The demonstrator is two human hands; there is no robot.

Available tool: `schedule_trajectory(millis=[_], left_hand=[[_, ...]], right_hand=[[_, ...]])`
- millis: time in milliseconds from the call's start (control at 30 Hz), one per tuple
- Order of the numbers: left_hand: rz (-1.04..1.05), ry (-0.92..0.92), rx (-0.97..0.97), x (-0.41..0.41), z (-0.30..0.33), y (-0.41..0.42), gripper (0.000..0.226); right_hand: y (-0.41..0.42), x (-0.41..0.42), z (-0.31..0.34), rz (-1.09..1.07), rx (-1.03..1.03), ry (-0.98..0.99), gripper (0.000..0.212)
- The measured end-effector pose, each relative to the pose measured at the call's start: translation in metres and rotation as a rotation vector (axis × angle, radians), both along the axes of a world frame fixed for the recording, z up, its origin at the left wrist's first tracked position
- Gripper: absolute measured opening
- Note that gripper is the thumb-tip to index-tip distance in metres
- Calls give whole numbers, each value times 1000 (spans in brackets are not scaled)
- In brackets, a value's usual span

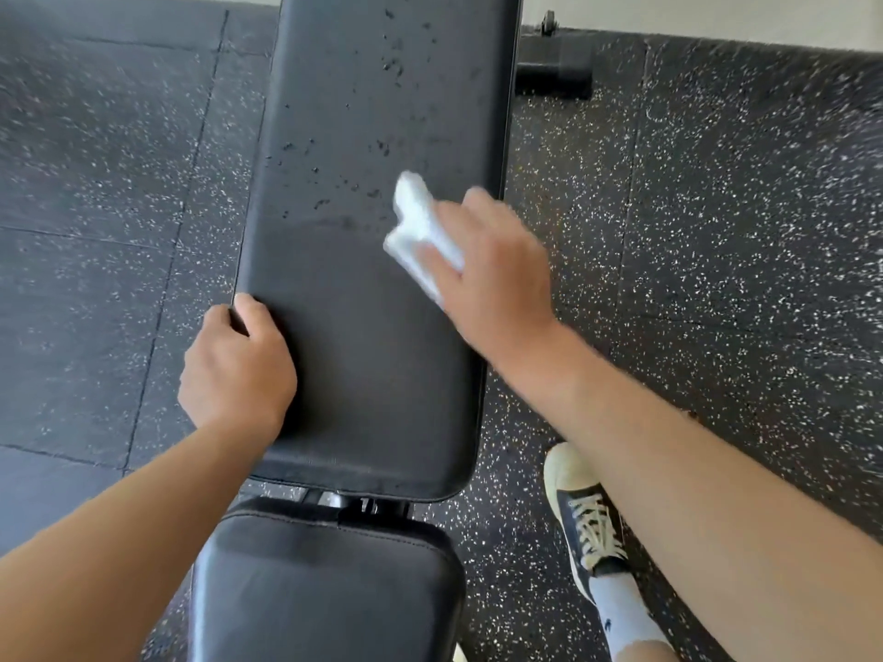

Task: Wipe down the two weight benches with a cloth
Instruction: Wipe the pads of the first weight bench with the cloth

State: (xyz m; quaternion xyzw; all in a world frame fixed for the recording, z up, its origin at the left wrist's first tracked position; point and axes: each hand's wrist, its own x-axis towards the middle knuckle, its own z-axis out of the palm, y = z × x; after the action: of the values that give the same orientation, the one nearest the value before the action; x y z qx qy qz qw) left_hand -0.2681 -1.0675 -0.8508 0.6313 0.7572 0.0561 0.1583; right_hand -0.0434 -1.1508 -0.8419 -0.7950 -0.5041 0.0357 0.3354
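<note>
A black padded weight bench (pixel 363 327) runs up the middle of the head view, its long back pad above a shorter seat pad (pixel 325 590). Spray droplets (pixel 382 150) speckle the far half of the back pad; the near half looks smooth. My right hand (pixel 492 274) presses a folded white cloth (pixel 420 226) flat onto the pad near its right edge, blurred by motion. My left hand (pixel 239 365) grips the pad's left edge, thumb on top. Only one bench is visible.
Dark speckled rubber floor tiles (pixel 716 207) surround the bench. The bench's rear foot with a small wheel (pixel 554 64) sits at the far right by a pale wall. My right foot in a dark sneaker (pixel 587 518) stands right of the seat pad.
</note>
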Motion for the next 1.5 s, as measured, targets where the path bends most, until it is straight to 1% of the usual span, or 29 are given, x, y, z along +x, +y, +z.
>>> schedule_trajectory(millis=[100,200,267,367,400,433,467,500,533,600,700,767,833,933,1033,1067,1133,1167,1233,1300,1367,1500], left_hand=[[0,2,1,-2,-2,0,51],[3,8,6,-2,-3,0,51],[12,19,1,-2,-4,0,51],[25,24,16,-1,-5,1,52],[24,31,20,-1,-5,2,53],[22,40,19,-1,-5,2,52],[21,44,14,-2,-6,1,51],[22,42,11,-1,-6,1,49],[21,41,8,-1,-6,0,49],[21,44,1,-1,-5,-1,48],[40,47,-7,1,-2,-1,48],[46,51,-12,2,-1,-1,49],[52,52,-9,3,0,-1,48],[61,64,-17,4,1,-1,47],[71,80,-24,3,0,-1,45],[75,78,-21,2,-1,0,44],[76,76,-16,2,-4,0,41],[78,71,-16,2,-4,0,41],[82,67,-17,2,-4,0,41],[72,73,-19,2,-3,-1,39],[74,49,-16,3,-1,-1,38],[95,15,-19,4,3,-1,35]], right_hand=[[-56,-52,5,196,-17,-39,35],[-98,-74,-2,414,-38,-96,14],[-102,-68,-5,491,-42,-131,14],[-79,-46,-3,590,-13,-193,10],[-66,-36,-3,581,2,-198,11],[-48,-23,-1,538,5,-178,23],[-28,-11,2,479,5,-148,41],[-6,-1,5,429,6,-126,55],[16,4,8,409,6,-110,57],[56,-1,10,451,20,-89,44],[111,-29,10,577,39,-74,27],[141,-51,10,653,-46,-147,28],[153,-62,5,708,-115,-248,32],[135,-43,5,749,-100,-225,33],[89,9,2,676,104,-137,23],[71,31,0,644,105,-153,24],[39,72,-2,642,34,-174,39],[30,86,0,657,-5,-160,43],[29,94,2,689,-37,-174,42],[47,78,2,682,-22,-228,38],[77,43,2,686,-18,-253,30],[158,-42,4,618,1,-239,31]])
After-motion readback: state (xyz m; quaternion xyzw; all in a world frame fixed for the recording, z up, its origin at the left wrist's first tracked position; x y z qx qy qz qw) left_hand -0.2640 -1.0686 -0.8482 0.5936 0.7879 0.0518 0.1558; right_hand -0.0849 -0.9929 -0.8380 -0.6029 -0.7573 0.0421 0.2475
